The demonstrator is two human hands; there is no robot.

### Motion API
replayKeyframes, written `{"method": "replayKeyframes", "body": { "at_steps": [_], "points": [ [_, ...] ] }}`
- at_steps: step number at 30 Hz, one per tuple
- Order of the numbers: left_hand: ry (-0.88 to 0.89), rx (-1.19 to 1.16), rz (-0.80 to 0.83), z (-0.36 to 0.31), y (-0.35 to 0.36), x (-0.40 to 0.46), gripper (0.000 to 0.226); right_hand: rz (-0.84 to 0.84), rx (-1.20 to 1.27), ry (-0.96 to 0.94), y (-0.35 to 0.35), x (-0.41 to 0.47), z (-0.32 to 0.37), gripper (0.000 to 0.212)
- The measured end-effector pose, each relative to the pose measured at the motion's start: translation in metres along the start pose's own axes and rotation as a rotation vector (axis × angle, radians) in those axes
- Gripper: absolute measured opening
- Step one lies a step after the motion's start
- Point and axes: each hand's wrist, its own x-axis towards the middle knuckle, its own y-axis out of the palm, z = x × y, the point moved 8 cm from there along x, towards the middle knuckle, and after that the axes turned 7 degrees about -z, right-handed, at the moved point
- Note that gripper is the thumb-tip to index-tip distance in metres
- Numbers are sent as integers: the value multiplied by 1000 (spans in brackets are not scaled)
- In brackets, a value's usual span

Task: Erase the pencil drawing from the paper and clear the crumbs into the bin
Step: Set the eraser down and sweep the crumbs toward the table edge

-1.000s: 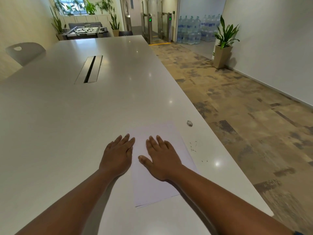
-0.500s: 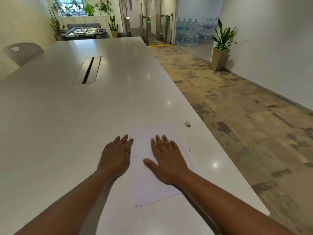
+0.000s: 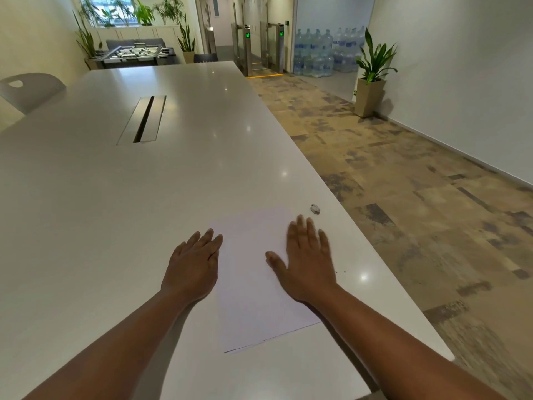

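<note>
Eraser (image 3: pixel 315 209) lies just beyond paper (image 3: pixel 259 284), near table (image 3: pixel 144 197) edge.

A long white table (image 3: pixel 121 203) ran away from the camera, with a metal cable slot (image 3: pixel 142 119) set in its middle and a pale chair (image 3: pixel 27 90) at its left edge. Beyond stood a foosball table (image 3: pixel 138 53), stacked water bottles (image 3: pixel 326 53) and a potted plant (image 3: pixel 372 79) by the right wall.

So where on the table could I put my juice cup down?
The big bare stretch of table left of the left hand, up to the cable slot, is free. So is the patch beyond the paper. It is crowded by the right edge: the right hand, eraser and crumbs.
</note>
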Motion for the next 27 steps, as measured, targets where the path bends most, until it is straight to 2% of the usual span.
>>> {"method": "replayKeyframes", "body": {
  "at_steps": [2,4,12,14,18,20,22,24,27],
  "points": [
    [9,1,-2,-1,-1,0,61,44,-3,-156,8,0,24,85],
    [14,4,0,-1,-1,0,61,100,-31,-214,18,0,35,84],
    [6,-3,-6,1,0,0,60,35,-112,115,0,3,-30,102],
    [6,-1,-7,1,0,0,60,-45,-117,93,-6,5,-33,99],
    [7,-4,-4,0,0,0,60,-158,-143,-79,-10,8,-16,81],
    [1,-6,0,0,-1,0,61,-134,-145,-146,-7,7,-9,76],
    [0,-11,1,-1,-2,-1,61,-33,-114,-156,-1,7,-10,78],
    [0,-16,-4,-1,-3,-2,61,39,-106,-109,3,7,-16,85],
    [-2,-20,-3,0,-2,-2,60,42,-133,-11,-1,5,-26,97]
  ]
}}
